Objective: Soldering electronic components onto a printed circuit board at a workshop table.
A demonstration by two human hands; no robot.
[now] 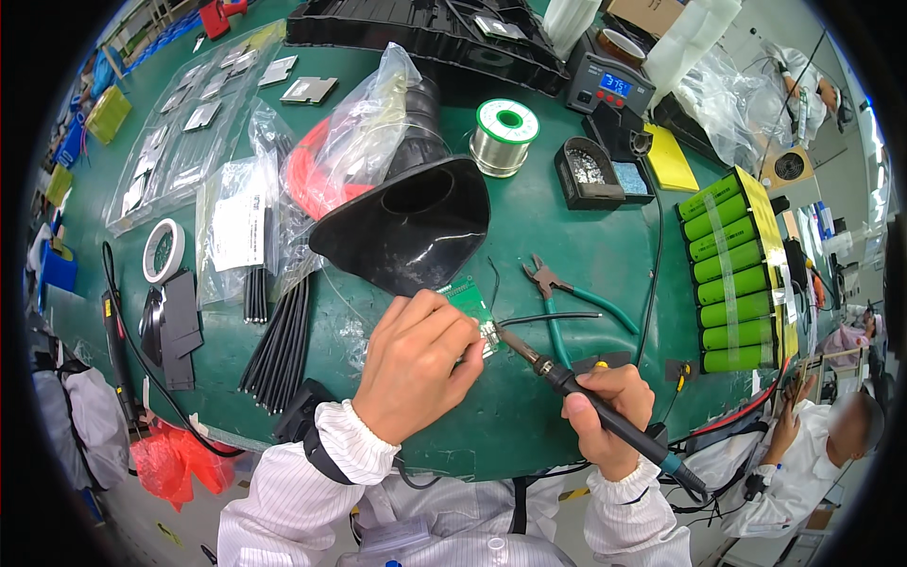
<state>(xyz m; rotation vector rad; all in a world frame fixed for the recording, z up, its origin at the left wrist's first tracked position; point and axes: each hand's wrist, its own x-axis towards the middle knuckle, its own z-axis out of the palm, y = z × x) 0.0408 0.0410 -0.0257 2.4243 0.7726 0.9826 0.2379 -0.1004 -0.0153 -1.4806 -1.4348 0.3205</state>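
Note:
My right hand (612,416) grips a soldering iron (567,381) by its dark handle. The iron's tip meets the lower right part of a small green circuit board (465,295), among pale pads. My left hand (416,364) is closed at the board's lower edge, thumb and fingers pinched together. Whatever lies between those fingertips is hidden. A black wire (557,317) runs rightward from beside the board, and a thinner dark wire stands up near it. Green-handled cutting pliers (550,302) lie just right of the board, jaws pointing away from me.
Behind the board looms a black fume hood (406,236). A solder spool (504,151), tip-cleaner box (586,175) and soldering station (609,85) stand farther back. Right: a green-celled battery pack (732,274). Left: black wires (279,350) and clear trays (189,128). A co-worker (803,454) sits lower right.

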